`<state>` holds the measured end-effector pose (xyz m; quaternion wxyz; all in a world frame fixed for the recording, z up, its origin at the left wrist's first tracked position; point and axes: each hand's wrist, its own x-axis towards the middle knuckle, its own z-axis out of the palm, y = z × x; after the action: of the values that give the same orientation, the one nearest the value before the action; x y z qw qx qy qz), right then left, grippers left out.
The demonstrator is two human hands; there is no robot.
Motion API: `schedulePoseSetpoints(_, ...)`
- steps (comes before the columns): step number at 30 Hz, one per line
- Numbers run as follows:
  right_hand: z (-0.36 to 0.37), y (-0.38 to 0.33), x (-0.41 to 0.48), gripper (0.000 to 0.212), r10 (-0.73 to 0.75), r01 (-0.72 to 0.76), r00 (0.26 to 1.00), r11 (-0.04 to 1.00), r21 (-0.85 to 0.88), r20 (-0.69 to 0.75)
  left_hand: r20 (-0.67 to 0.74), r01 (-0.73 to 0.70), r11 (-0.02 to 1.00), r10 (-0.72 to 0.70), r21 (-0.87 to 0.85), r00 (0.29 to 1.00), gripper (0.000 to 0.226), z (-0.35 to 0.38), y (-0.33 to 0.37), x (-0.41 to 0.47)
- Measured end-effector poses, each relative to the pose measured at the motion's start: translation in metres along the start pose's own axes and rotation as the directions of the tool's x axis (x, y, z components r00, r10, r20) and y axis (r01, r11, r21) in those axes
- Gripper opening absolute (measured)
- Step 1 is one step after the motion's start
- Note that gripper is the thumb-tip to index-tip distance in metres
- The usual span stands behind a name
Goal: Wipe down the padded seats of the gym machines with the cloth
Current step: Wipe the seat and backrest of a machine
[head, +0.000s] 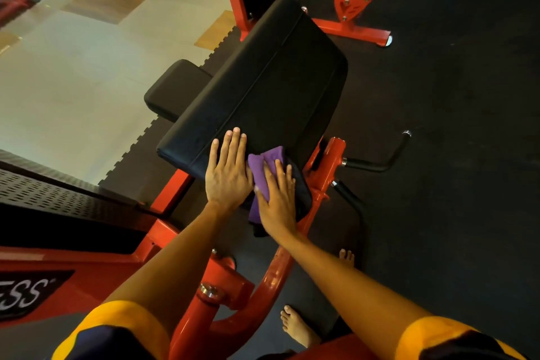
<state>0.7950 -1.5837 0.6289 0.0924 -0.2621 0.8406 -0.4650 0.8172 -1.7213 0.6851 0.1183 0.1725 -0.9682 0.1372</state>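
Right hand [277,199] flat, fingers straight, pressing the purple cloth [267,159] onto the near corner of the black padded seat [263,82]. Left hand [228,172] lies flat beside it, holding nothing. We judge the pad beyond our fingertips unwiped.

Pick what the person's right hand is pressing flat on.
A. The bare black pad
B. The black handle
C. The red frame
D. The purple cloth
D: the right hand lies with straight fingers on the purple cloth at the near end of the black pad, while the left hand rests on the bare pad beside it.
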Motion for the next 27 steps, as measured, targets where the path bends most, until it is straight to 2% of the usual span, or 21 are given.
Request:
schedulePoseSetpoints(4,-0.025,0.024,0.018,0.066,-0.105,0.127,0.99,0.949,-0.29,0.091,-0.04,0.022,0.999,-0.023,-0.03,0.999,0.063,0.002,0.0,0.0)
schedulePoseSetpoints(6,-0.039,0.027,0.048,0.063,-0.08,0.108,0.992,0.929,-0.355,0.094,-0.102,0.036,0.999,-0.04,-0.041,0.994,0.06,0.002,0.001,0.001)
schedulePoseSetpoints(9,-0.052,0.015,0.101,0.058,0.035,-0.027,0.999,0.973,-0.228,0.029,-0.177,0.102,0.991,-0.116,-0.085,0.977,0.059,-0.001,0.004,0.002)
schedulePoseSetpoints(11,-0.045,0.001,0.121,0.059,0.008,-0.001,0.999,0.988,-0.153,0.043,-0.212,0.231,0.967,-0.249,-0.104,0.945,0.058,-0.002,0.012,0.001)
schedulePoseSetpoints(13,-0.035,-0.006,0.115,0.062,-0.137,0.147,0.988,0.976,-0.163,0.074,-0.233,0.383,0.913,-0.407,-0.143,0.884,0.059,0.001,0.02,0.001)
schedulePoseSetpoints(14,-0.032,-0.005,0.103,0.062,-0.256,0.273,0.96,0.944,-0.184,0.113,-0.234,0.443,0.881,-0.471,-0.164,0.851,0.059,0.001,0.024,0.0)
schedulePoseSetpoints(16,-0.039,0.012,0.097,0.066,-0.506,0.55,0.83,0.811,-0.199,0.234,-0.247,0.523,0.833,-0.552,-0.177,0.796,0.06,0.001,0.031,0.006)
schedulePoseSetpoints(17,-0.046,0.024,0.103,0.068,-0.584,0.641,0.762,0.743,-0.193,0.28,-0.244,0.539,0.821,-0.571,-0.19,0.784,0.06,0.001,0.034,0.008)
schedulePoseSetpoints(18,-0.053,0.033,0.114,0.069,-0.632,0.697,0.71,0.692,-0.186,0.311,-0.237,0.557,0.805,-0.592,-0.202,0.77,0.061,0.001,0.036,0.009)
schedulePoseSetpoints(20,-0.065,0.037,0.144,0.068,-0.653,0.736,0.668,0.65,-0.187,0.358,-0.223,0.637,0.737,-0.676,-0.228,0.703,0.065,0.0,0.041,0.012)
schedulePoseSetpoints(23,-0.064,0.014,0.178,0.065,-0.569,0.649,0.752,0.728,-0.221,0.333,-0.205,0.737,0.564,-0.824,-0.373,0.528,0.071,0.001,0.045,0.015)
schedulePoseSetpoints(25,-0.052,-0.011,0.183,0.063,-0.499,0.557,0.821,0.805,-0.201,0.276,-0.174,0.739,0.434,-0.898,-0.515,0.405,0.073,0.002,0.05,0.015)
schedulePoseSetpoints(27,-0.04,-0.03,0.169,0.063,-0.478,0.529,0.841,0.825,-0.2,0.254,-0.126,0.7,0.342,-0.931,-0.627,0.342,0.076,0.001,0.057,0.014)
